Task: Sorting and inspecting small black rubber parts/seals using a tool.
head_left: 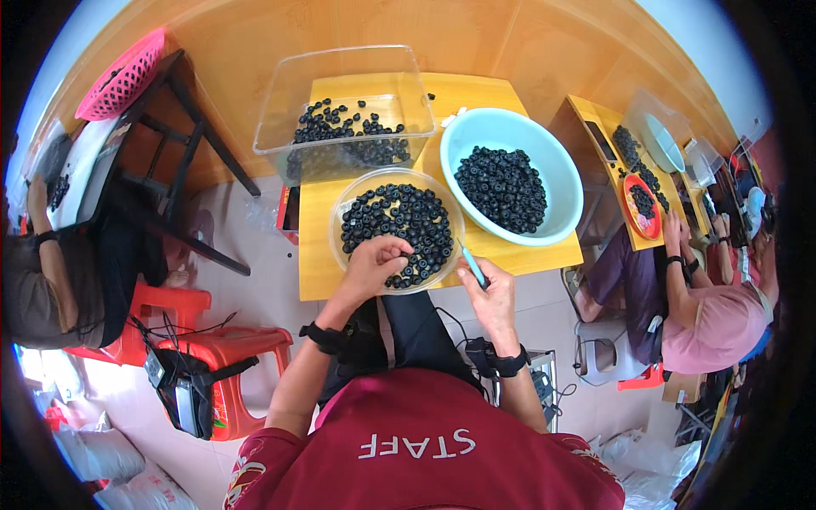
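Note:
My left hand (376, 265) is over the near edge of a round clear tray (337, 204). Its fingers are curled in a pinch, and I cannot make out what, if anything, is between them. Small black ring-shaped parts (399, 211) with a hole through the middle lie across the tray. My right hand (493, 297) is closed round a slim tool with a light-blue handle (473, 267). The tool's thin tip slants up toward the tray's right side. Both wrists wear black bands.
On the yellow table (544, 259) stand a clear rectangular bin (285, 102) and a light-blue basin (565, 191), both holding black parts. Co-workers sit left and right at other tables. A red stool (242, 344) carrying a black bag (191, 395) stands at left.

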Tool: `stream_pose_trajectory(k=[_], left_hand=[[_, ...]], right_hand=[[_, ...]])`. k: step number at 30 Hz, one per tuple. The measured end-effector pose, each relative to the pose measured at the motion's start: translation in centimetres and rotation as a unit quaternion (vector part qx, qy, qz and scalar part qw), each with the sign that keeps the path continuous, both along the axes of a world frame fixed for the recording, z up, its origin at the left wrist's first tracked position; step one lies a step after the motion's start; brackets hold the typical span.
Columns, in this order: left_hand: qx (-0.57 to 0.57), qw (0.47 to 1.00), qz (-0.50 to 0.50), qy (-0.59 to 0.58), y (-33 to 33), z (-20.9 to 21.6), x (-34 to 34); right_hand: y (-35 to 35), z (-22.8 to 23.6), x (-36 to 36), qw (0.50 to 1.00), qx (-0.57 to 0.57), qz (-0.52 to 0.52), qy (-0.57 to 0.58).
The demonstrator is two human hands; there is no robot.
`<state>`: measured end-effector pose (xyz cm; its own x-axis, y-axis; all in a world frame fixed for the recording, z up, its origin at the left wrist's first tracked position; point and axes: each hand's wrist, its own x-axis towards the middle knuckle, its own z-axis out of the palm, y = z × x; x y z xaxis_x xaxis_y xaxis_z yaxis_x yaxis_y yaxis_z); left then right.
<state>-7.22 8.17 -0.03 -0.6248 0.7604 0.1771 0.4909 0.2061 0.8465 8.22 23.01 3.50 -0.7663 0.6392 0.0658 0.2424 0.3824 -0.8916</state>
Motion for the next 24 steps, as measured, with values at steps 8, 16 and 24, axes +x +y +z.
stream_pose_trajectory(k=[8, 16, 24], left_hand=[[0.275, 0.753, -0.022, -0.597, -2.6, 2.9, 1.9], [0.329, 0.691, -0.027, -0.643, -3.0, 1.7, 2.8], [0.334, 0.693, -0.041, -0.638, -3.2, 1.8, 2.9]], right_hand=[[-2.0, 1.8, -0.6, 0.987, 0.029, 0.123, 0.099], [-3.4, 2.7, -1.1, 0.973, 0.134, 0.165, 0.095], [-3.8, 3.0, -1.3, 0.961, 0.193, 0.185, 0.07]])
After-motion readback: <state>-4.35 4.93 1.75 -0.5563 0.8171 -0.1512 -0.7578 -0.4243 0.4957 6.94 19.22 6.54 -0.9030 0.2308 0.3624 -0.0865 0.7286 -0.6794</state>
